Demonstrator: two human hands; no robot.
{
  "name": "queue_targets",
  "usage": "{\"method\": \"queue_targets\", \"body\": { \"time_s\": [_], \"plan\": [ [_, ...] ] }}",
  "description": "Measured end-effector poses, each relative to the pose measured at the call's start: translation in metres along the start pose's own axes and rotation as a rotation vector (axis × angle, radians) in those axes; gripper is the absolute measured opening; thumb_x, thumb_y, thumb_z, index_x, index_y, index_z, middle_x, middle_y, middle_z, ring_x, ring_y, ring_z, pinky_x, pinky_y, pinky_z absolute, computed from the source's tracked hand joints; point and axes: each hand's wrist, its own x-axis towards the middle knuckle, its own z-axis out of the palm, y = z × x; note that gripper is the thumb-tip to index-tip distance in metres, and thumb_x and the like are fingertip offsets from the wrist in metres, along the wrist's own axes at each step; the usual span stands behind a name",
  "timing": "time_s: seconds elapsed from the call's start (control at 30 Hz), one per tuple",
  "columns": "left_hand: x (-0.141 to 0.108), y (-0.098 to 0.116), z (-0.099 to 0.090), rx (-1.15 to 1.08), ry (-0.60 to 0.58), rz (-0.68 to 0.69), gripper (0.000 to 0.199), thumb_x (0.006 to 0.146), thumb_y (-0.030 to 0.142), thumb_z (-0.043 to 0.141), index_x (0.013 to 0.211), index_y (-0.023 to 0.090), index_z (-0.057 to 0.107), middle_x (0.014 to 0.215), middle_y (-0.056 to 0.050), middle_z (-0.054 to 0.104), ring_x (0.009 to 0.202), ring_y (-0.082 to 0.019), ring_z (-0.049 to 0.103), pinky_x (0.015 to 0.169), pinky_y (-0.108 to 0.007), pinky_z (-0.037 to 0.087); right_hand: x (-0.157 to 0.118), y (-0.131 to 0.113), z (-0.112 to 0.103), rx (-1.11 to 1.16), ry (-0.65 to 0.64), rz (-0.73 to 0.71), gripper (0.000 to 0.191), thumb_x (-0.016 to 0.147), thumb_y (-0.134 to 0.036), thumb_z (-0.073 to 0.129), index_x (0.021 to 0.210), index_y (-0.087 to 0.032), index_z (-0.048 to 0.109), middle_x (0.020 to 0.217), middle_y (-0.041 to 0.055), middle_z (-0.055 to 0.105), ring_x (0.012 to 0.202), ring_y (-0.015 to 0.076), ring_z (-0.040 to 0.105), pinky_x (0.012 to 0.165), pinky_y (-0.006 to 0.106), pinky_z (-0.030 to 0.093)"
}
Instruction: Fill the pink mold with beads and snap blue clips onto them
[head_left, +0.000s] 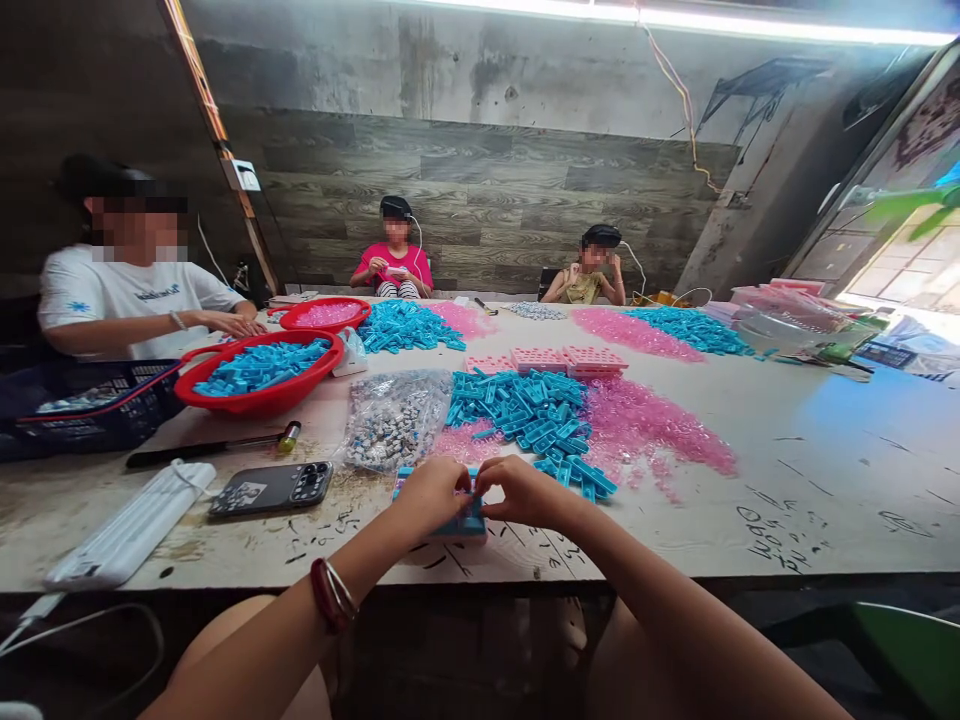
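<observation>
My left hand point(437, 495) and my right hand point(517, 490) meet over a small pink tray point(469, 536) with blue pieces in it, near the table's front edge. Fingers of both hands are pinched together at the tray's top; what they hold is too small to make out. Just beyond lies a heap of blue plastic pieces point(525, 408), with a pile of clear pink pieces point(652, 425) to its right. A clear bag of small metallic parts point(394, 420) rests behind my left hand.
A phone point(271, 490), a white power bank point(131, 525) and a hammer point(217, 445) lie left. Red basins point(262, 400) and a dark basket point(94, 410) stand beyond. Pink trays point(547, 361) sit behind the heap. Three people sit around the table point(750, 500).
</observation>
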Motion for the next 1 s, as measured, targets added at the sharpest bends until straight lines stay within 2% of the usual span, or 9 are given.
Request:
{"method": "queue_targets", "body": {
  "time_s": [0.2, 0.53, 0.73, 1.0],
  "plan": [
    [0.002, -0.002, 0.002, -0.021, 0.006, -0.016, 0.016, 0.075, 0.024, 0.056, 0.085, 0.018, 0.068, 0.088, -0.006, 0.066, 0.086, -0.020, 0.058, 0.073, -0.027, 0.041, -0.005, -0.006, -0.002, -0.084, -0.033, 0.021, 0.010, 0.076, -0.016, 0.062, 0.073, -0.019, 0.071, 0.089, 0.0058, 0.063, 0.075, 0.0144, 0.060, 0.068, 0.024, 0.044],
    [0.005, -0.007, 0.003, -0.068, 0.012, 0.009, 0.015, 0.071, 0.021, 0.059, 0.081, 0.018, 0.070, 0.082, -0.004, 0.067, 0.077, -0.017, 0.059, 0.068, -0.024, 0.041, -0.009, -0.001, 0.003, -0.003, 0.021, 0.000, 0.009, 0.073, -0.012, 0.063, 0.072, -0.018, 0.069, 0.084, 0.0041, 0.065, 0.071, 0.0130, 0.061, 0.067, 0.023, 0.045],
    [0.007, -0.010, 0.004, -0.143, -0.005, 0.010, 0.015, 0.072, 0.026, 0.058, 0.078, 0.020, 0.071, 0.074, -0.002, 0.068, 0.069, -0.016, 0.059, 0.060, -0.022, 0.039, -0.009, -0.012, -0.002, -0.098, 0.004, 0.001, 0.013, 0.072, -0.009, 0.061, 0.073, -0.019, 0.068, 0.077, 0.0018, 0.064, 0.067, 0.0123, 0.059, 0.060, 0.022, 0.040],
    [0.019, -0.018, 0.015, -0.373, -0.067, -0.148, 0.018, 0.068, 0.031, 0.063, 0.076, 0.017, 0.072, 0.055, 0.001, 0.061, 0.048, -0.011, 0.052, 0.048, -0.021, 0.035, -0.009, -0.010, 0.000, -0.066, -0.016, 0.023, 0.017, 0.070, -0.005, 0.059, 0.074, -0.018, 0.070, 0.073, 0.0015, 0.064, 0.063, 0.0103, 0.058, 0.060, 0.020, 0.040]
  ]
}}
